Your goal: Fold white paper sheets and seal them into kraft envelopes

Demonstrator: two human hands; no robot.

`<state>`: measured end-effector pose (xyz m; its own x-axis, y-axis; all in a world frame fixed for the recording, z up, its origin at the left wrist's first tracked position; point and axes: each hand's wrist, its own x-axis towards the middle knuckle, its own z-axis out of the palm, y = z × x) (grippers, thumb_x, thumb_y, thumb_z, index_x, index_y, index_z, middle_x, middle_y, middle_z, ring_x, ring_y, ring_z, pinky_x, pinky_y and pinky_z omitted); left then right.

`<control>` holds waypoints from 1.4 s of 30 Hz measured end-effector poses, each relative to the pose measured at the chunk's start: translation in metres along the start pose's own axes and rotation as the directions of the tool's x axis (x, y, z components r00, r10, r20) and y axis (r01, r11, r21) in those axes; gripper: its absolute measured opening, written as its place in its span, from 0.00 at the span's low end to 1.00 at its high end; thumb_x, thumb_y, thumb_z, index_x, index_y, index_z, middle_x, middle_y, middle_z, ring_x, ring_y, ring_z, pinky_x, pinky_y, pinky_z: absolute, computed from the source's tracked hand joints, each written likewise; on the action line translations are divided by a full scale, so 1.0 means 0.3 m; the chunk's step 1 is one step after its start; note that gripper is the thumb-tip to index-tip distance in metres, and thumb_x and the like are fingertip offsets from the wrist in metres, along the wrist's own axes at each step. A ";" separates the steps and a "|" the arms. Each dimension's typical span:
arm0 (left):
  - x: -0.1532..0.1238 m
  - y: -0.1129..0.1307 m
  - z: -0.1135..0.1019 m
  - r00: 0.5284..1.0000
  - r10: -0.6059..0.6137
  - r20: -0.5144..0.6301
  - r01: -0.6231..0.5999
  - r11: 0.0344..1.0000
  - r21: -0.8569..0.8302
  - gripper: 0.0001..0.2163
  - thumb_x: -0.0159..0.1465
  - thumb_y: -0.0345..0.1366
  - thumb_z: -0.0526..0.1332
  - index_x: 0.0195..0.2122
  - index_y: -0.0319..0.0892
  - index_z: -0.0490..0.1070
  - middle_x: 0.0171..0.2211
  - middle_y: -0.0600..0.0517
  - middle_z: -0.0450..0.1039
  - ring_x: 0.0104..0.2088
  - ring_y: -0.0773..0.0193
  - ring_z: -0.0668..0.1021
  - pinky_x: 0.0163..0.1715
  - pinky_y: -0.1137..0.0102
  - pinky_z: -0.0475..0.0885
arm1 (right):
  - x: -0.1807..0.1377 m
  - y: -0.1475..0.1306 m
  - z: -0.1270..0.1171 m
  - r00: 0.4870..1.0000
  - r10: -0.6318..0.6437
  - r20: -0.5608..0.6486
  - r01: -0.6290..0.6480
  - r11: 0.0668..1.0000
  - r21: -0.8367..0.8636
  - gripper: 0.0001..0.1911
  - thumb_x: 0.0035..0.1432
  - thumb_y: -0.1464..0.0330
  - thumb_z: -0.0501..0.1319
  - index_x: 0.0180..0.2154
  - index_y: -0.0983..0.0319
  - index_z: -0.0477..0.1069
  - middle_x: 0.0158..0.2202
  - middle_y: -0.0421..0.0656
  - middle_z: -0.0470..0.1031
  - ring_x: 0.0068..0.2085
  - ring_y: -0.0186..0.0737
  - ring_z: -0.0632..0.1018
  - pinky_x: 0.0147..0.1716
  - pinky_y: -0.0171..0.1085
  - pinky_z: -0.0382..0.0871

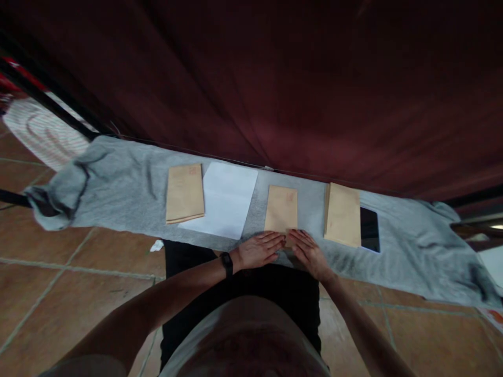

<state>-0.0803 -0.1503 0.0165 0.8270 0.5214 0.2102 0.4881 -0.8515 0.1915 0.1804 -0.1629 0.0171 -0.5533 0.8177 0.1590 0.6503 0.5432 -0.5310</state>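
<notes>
A brown paper envelope [282, 209] lies on the grey cloth [129, 183] in front of me, its length pointing away from my body. My left hand [261, 250], with a dark band on its wrist, rests flat over the envelope's near left corner, fingers stretched to the right. From the other side my right hand [310, 255] lies on the near right corner, fingers extended toward the left. The fingertips of both hands almost meet and cover part of the near edge. Neither hand is wrapped around anything.
Left of the envelope are white paper sheets [228, 199], partly under a stack of brown envelopes [184, 193]. To the right, another envelope stack [342, 214] overlaps a dark-screened phone [369, 229]. A dark red curtain [275, 94] hangs along the far edge. Tiled floor [118, 256] shows below.
</notes>
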 end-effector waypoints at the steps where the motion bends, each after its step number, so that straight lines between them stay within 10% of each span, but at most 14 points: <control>1: 0.000 -0.001 0.001 1.000 -0.007 0.004 0.007 1.000 -0.004 0.22 0.73 0.41 0.52 0.64 0.37 0.64 0.66 0.43 0.64 0.67 0.59 0.64 0.68 0.63 0.56 | 0.013 0.006 0.000 1.000 0.007 0.010 -0.007 1.000 -0.008 0.25 0.74 0.61 0.47 0.67 0.57 0.60 0.67 0.46 0.65 0.68 0.46 0.64 0.69 0.56 0.55; 15: -0.003 -0.005 -0.004 1.000 -0.021 0.001 0.021 1.000 -0.003 0.22 0.73 0.42 0.53 0.66 0.41 0.62 0.67 0.45 0.63 0.67 0.60 0.65 0.67 0.63 0.57 | 0.140 0.037 0.001 0.999 0.002 0.036 0.004 0.984 -0.176 0.26 0.74 0.62 0.44 0.70 0.56 0.53 0.71 0.45 0.56 0.70 0.44 0.59 0.69 0.55 0.53; 29: -0.009 0.003 -0.020 0.998 -0.012 -0.064 0.012 1.000 -0.004 0.17 0.73 0.37 0.53 0.61 0.41 0.69 0.63 0.46 0.70 0.64 0.61 0.70 0.66 0.64 0.61 | 0.045 0.020 -0.012 0.996 -0.006 0.089 -0.005 0.992 0.123 0.23 0.74 0.61 0.46 0.65 0.54 0.64 0.65 0.44 0.68 0.66 0.43 0.68 0.68 0.57 0.58; 42: -0.010 -0.003 -0.010 0.997 0.008 -0.080 -0.009 1.000 -0.019 0.18 0.72 0.35 0.54 0.62 0.39 0.68 0.62 0.45 0.70 0.64 0.60 0.70 0.65 0.64 0.63 | 0.342 0.044 0.040 0.999 -0.025 0.021 0.026 0.998 -0.058 0.26 0.74 0.63 0.44 0.68 0.57 0.59 0.70 0.45 0.58 0.71 0.45 0.58 0.70 0.55 0.52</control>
<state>-0.0841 -0.1508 0.0186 0.8056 0.5177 0.2879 0.4753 -0.8550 0.2076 0.1260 -0.0740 0.0164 -0.5801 0.7998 0.1545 0.6650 0.5745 -0.4773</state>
